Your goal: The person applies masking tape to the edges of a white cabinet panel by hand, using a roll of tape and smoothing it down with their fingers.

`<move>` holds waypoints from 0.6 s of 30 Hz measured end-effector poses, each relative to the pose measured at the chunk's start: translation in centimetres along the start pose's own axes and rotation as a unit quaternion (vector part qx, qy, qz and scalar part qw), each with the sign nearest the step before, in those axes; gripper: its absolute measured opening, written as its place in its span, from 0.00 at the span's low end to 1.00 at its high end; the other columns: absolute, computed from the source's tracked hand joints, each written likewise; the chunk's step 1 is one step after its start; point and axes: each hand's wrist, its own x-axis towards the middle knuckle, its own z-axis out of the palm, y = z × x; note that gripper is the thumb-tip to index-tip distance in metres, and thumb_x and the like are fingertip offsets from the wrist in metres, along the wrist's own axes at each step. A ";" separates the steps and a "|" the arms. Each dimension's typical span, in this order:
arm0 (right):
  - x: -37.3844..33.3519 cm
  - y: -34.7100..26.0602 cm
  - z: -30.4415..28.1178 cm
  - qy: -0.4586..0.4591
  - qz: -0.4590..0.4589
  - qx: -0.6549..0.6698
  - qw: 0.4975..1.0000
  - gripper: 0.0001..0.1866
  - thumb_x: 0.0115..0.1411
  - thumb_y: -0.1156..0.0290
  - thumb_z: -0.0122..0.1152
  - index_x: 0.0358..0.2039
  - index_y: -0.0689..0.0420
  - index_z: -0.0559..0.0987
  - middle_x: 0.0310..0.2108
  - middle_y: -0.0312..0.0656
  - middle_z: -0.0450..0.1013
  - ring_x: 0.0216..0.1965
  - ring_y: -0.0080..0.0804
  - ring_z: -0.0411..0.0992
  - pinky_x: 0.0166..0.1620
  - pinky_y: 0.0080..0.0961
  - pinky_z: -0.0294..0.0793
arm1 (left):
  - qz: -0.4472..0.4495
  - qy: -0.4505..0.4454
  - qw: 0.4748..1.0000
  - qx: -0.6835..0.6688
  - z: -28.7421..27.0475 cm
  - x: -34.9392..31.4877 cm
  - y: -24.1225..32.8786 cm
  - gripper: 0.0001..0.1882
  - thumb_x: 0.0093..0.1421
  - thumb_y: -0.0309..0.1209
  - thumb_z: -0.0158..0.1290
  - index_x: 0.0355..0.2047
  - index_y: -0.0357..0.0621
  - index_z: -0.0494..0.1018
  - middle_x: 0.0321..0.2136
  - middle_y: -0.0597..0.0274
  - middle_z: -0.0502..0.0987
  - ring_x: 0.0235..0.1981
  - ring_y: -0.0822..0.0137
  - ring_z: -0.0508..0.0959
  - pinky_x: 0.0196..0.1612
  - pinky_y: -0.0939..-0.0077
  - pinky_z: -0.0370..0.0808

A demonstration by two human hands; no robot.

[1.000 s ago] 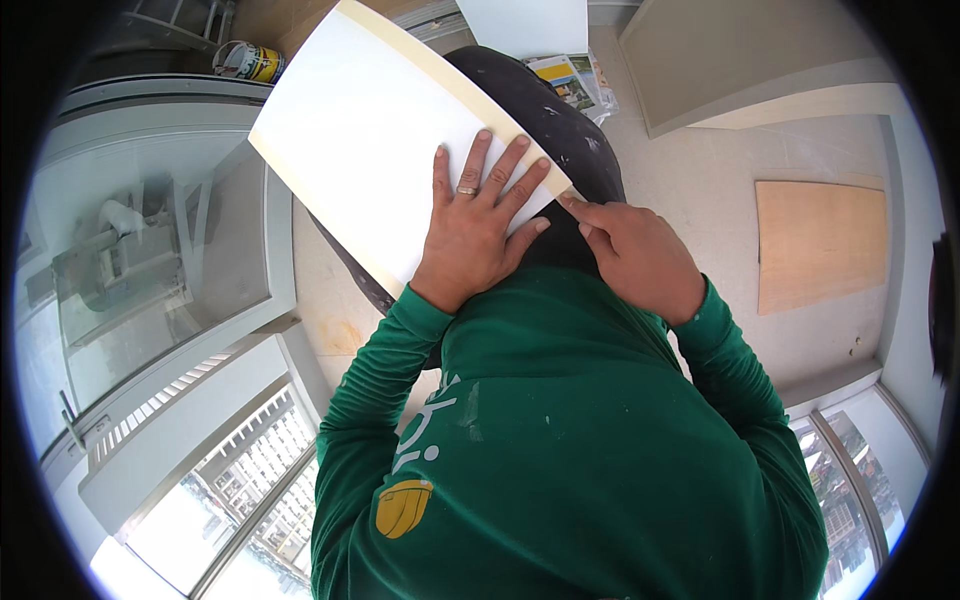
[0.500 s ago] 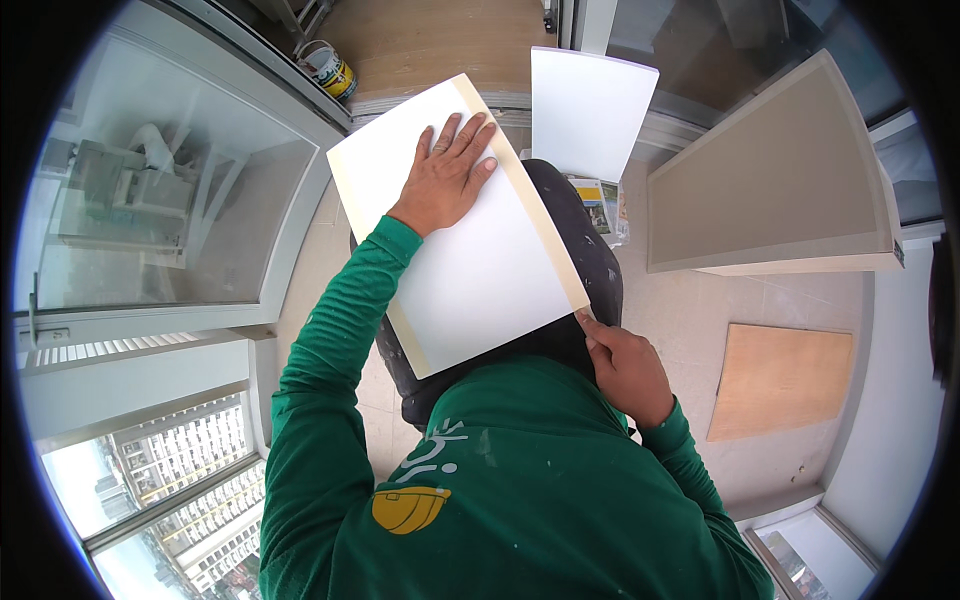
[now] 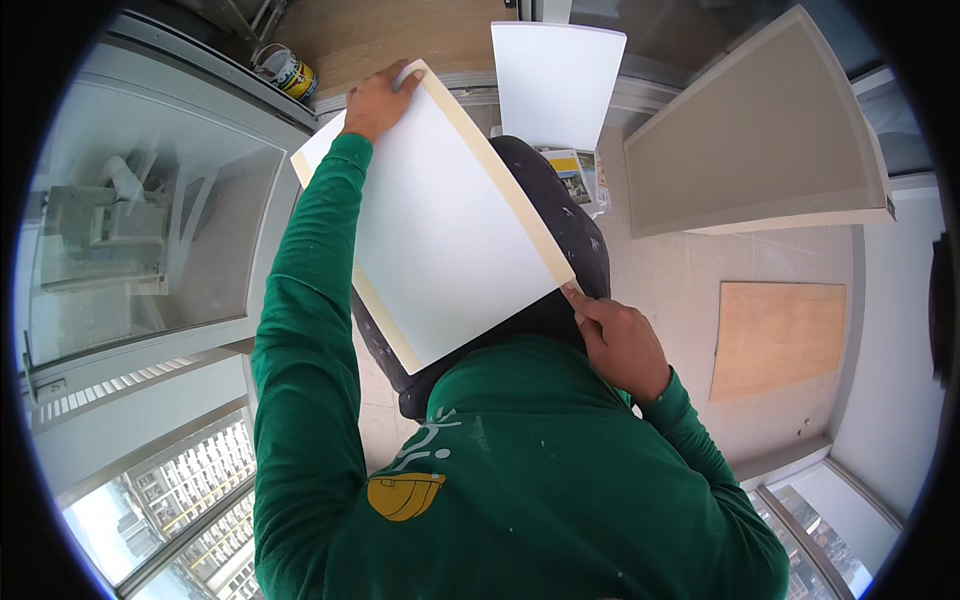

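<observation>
A white board (image 3: 440,225), with a strip of cream tape (image 3: 500,175) along each long side, lies slanted across my lap. My left hand (image 3: 378,103) is at its far end, fingers curled over the edge and thumb near the taped corner. At the near right corner, my right hand (image 3: 622,345) pinches the board's edge by the tape end, with the other fingers folded in. The underside of the board and some fingertips are hidden. Dark, paint-specked trousers (image 3: 555,215) show beneath it.
Beyond my knees a second white panel (image 3: 555,85) leans upright, with printed packaging (image 3: 575,175) below it. A large beige panel (image 3: 750,130) stands at the right. Nearby lies a flat wooden sheet (image 3: 778,340). A paint bucket (image 3: 285,70) and a glass door (image 3: 170,200) are left.
My left hand has slid from lying flat on the board's face to its far edge, where the fingers now bend over. My right hand keeps its hold at the near corner.
</observation>
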 end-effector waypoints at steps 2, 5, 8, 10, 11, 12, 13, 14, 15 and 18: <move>-0.2 -0.3 -0.1 0.008 0.014 0.000 1.000 0.25 0.69 0.76 0.57 0.66 0.49 0.81 0.30 0.52 0.80 0.32 0.54 0.79 0.41 0.45 0.79 | -0.040 -0.001 0.997 -0.073 -0.2 1.1 0.0 0.34 0.69 0.65 0.53 0.61 0.57 0.83 0.53 0.47 0.86 0.59 0.46 0.83 0.70 0.50 0.69; -0.4 -0.5 0.2 0.017 -0.001 0.007 1.000 0.24 0.69 0.76 0.58 0.65 0.49 0.81 0.31 0.51 0.80 0.32 0.53 0.79 0.41 0.45 0.79 | -0.088 -0.010 0.988 -0.123 -1.0 2.5 -3.4 0.30 0.68 0.61 0.57 0.59 0.56 0.84 0.52 0.47 0.87 0.57 0.50 0.84 0.66 0.50 0.73; -0.7 -0.7 0.2 0.055 -0.016 -0.001 0.998 0.22 0.68 0.74 0.60 0.62 0.51 0.83 0.32 0.48 0.80 0.31 0.51 0.80 0.39 0.46 0.81 | -0.043 0.066 0.997 -0.025 0.4 2.3 -2.5 0.28 0.68 0.56 0.59 0.60 0.55 0.83 0.51 0.49 0.87 0.56 0.50 0.84 0.65 0.45 0.72; -1.0 -0.8 0.1 0.056 -0.003 -0.001 0.998 0.22 0.68 0.74 0.60 0.63 0.50 0.83 0.33 0.47 0.79 0.31 0.50 0.80 0.39 0.46 0.81 | 0.058 0.155 0.986 0.019 0.6 -0.2 -0.8 0.26 0.68 0.53 0.60 0.60 0.53 0.82 0.53 0.50 0.85 0.56 0.48 0.83 0.65 0.42 0.70; -1.0 -0.7 0.1 0.059 0.008 -0.004 0.998 0.22 0.68 0.74 0.61 0.63 0.50 0.83 0.33 0.47 0.79 0.31 0.50 0.80 0.39 0.46 0.81 | 0.140 0.209 0.968 0.010 1.4 -2.2 2.1 0.25 0.69 0.51 0.60 0.60 0.51 0.81 0.55 0.50 0.84 0.56 0.47 0.83 0.66 0.41 0.68; -1.0 -0.6 0.1 0.063 0.008 0.002 0.998 0.23 0.68 0.73 0.61 0.63 0.50 0.83 0.34 0.47 0.79 0.32 0.50 0.80 0.39 0.46 0.82 | 0.202 0.165 0.964 -0.058 1.6 -4.5 3.9 0.26 0.69 0.50 0.62 0.59 0.48 0.81 0.60 0.50 0.81 0.59 0.45 0.80 0.68 0.42 0.65; -1.0 -0.5 0.2 0.067 0.011 0.007 0.998 0.23 0.68 0.73 0.61 0.63 0.50 0.83 0.34 0.46 0.80 0.32 0.50 0.80 0.40 0.45 0.82 | 0.287 0.137 0.944 -0.089 1.7 -7.9 6.8 0.28 0.68 0.52 0.63 0.59 0.47 0.81 0.63 0.48 0.78 0.64 0.45 0.77 0.72 0.39 0.61; -1.0 -0.3 0.2 0.069 0.009 0.012 0.997 0.23 0.68 0.73 0.62 0.63 0.49 0.83 0.35 0.46 0.80 0.33 0.50 0.80 0.40 0.45 0.82 | 0.322 0.064 0.942 -0.061 0.9 -12.3 9.5 0.28 0.68 0.50 0.64 0.62 0.51 0.80 0.68 0.47 0.73 0.71 0.43 0.70 0.74 0.29 0.54; -1.1 -0.3 0.2 0.062 0.009 0.016 0.998 0.23 0.68 0.72 0.62 0.64 0.49 0.82 0.36 0.46 0.80 0.34 0.50 0.80 0.41 0.45 0.82 | 0.348 -0.029 0.935 -0.063 -0.2 -16.3 11.9 0.28 0.68 0.51 0.64 0.63 0.53 0.80 0.73 0.50 0.68 0.77 0.45 0.62 0.77 0.28 0.45; -1.2 -1.1 -0.8 0.027 0.001 0.035 0.999 0.24 0.68 0.70 0.63 0.65 0.48 0.81 0.38 0.46 0.80 0.37 0.51 0.81 0.44 0.45 0.82 | 0.395 -0.096 0.912 -0.059 -0.8 -22.3 14.9 0.29 0.63 0.51 0.67 0.61 0.56 0.81 0.75 0.53 0.65 0.79 0.44 0.57 0.76 0.23 0.37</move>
